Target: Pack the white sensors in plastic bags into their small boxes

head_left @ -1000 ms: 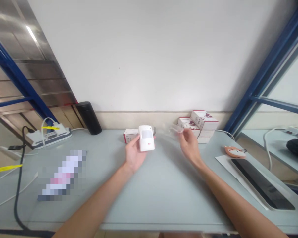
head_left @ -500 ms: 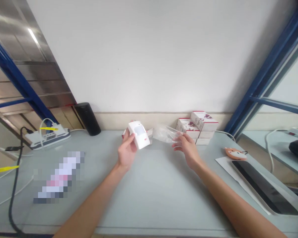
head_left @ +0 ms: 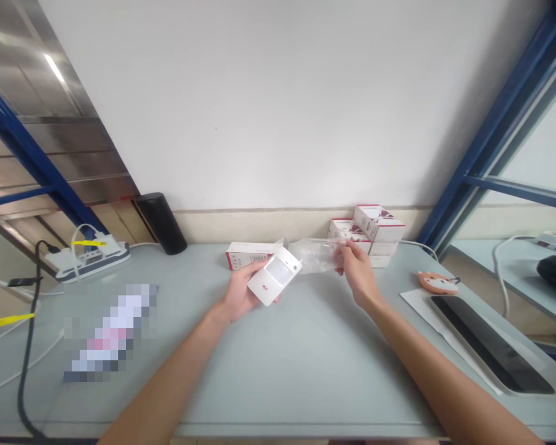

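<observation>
My left hand (head_left: 241,293) is closed round a white motion sensor (head_left: 274,276), which has a pale window and a small red mark. The sensor is tilted, its top pointing up and to the right. In my right hand (head_left: 356,269) a clear plastic bag (head_left: 315,254) is pinched at its right end. The bag's left end reaches the top of the sensor; whether the two touch I cannot tell. Behind the sensor lies a white and red box (head_left: 246,254), partly covered by it and my left hand.
Several white and red boxes (head_left: 380,227) are stacked against the wall at right. A black cylinder (head_left: 161,224) and a power strip (head_left: 92,261) stand at left. A dark-screened device (head_left: 488,343) lies on paper near an orange animal-faced object (head_left: 438,282). A pixelated item (head_left: 113,334) is front left.
My left hand has turned the motion sensor, so its top now points right, and brought it lower and rightward. The bag's left end is now beside it. More of the box behind shows.
</observation>
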A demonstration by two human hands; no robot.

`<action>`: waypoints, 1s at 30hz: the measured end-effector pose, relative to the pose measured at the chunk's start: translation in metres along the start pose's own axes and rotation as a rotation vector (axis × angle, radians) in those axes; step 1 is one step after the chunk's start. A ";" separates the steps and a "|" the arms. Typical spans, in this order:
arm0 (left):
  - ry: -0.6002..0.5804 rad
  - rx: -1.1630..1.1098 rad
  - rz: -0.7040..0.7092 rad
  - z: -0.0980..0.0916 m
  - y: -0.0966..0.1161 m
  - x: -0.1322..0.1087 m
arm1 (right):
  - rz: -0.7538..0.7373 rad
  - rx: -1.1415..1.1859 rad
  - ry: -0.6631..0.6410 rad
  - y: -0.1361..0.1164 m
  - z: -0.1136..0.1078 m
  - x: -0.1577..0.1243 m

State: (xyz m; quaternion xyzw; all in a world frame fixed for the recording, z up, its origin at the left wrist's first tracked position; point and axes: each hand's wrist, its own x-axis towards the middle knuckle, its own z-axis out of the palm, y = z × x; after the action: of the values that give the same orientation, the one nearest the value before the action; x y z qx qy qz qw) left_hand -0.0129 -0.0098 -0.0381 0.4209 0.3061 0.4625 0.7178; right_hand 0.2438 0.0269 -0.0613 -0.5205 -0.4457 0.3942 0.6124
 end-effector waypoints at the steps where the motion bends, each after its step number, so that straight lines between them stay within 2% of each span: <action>1: 0.001 0.014 -0.012 -0.001 -0.001 0.000 | -0.020 -0.012 -0.008 -0.001 -0.001 0.000; 8: 0.025 0.119 -0.088 -0.010 -0.005 0.001 | -0.117 -0.065 -0.109 -0.006 -0.004 0.001; 11: -0.022 0.122 -0.132 -0.013 -0.010 0.003 | -0.115 -0.055 -0.157 -0.006 -0.004 0.001; 13: -0.037 0.127 -0.133 -0.014 -0.013 0.005 | -0.087 -0.028 -0.200 -0.009 -0.003 0.000; 17: 0.011 0.127 -0.048 -0.009 -0.014 0.006 | 0.046 0.168 -0.282 -0.016 -0.001 -0.008; 19: 0.001 0.125 -0.004 -0.005 -0.014 0.005 | 0.096 0.211 -0.373 -0.016 0.004 -0.015; 21: -0.002 0.137 0.032 -0.002 -0.015 0.005 | 0.106 0.150 -0.512 -0.013 0.010 -0.023; 23: 0.018 0.161 0.069 -0.002 -0.019 0.007 | 0.071 0.050 -0.613 -0.009 0.016 -0.030; 24: 0.035 0.183 0.096 -0.002 -0.022 0.008 | 0.027 0.009 -0.623 -0.006 0.019 -0.032; 28: 0.093 0.381 0.252 -0.004 -0.031 0.018 | -0.202 -0.130 -0.527 0.003 0.020 -0.029; 30: 0.101 0.458 0.280 -0.005 -0.033 0.020 | -0.254 -0.206 -0.522 0.008 0.017 -0.023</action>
State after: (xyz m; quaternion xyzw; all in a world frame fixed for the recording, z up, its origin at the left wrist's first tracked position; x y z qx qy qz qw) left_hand 0.0042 0.0033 -0.0704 0.5868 0.3770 0.4963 0.5169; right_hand 0.2211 0.0114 -0.0711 -0.4012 -0.6872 0.3877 0.4653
